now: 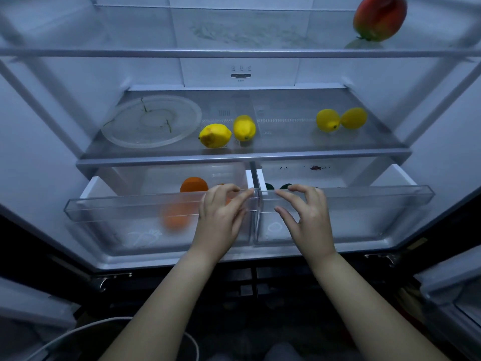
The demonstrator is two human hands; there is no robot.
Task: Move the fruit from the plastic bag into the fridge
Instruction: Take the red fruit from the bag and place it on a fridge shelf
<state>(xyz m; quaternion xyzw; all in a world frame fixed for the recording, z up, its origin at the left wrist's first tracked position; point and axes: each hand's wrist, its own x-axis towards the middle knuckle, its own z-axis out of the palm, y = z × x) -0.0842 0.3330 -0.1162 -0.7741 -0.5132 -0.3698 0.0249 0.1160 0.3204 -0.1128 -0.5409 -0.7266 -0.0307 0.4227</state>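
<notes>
The fridge stands open in front of me. Both clear crisper drawers are pulled out. My left hand [221,217] rests its bent fingers on the front rim of the left drawer [117,204], which holds two oranges [194,185]. My right hand [304,217] touches the front rim of the right drawer [377,196] with its fingertips, thumb spread below; dark green fruit [286,186] shows just behind the rim. Neither hand holds fruit. Several lemons [214,135] lie on the glass shelf above the drawers. A red-green mango [378,18] sits on the top shelf at the right. No plastic bag is in view.
A clear round glass plate [151,121] lies on the left of the lemon shelf. The open door shelves [453,282] flank me at the right and lower left. A white curved rim [78,332] shows near the floor at the bottom left.
</notes>
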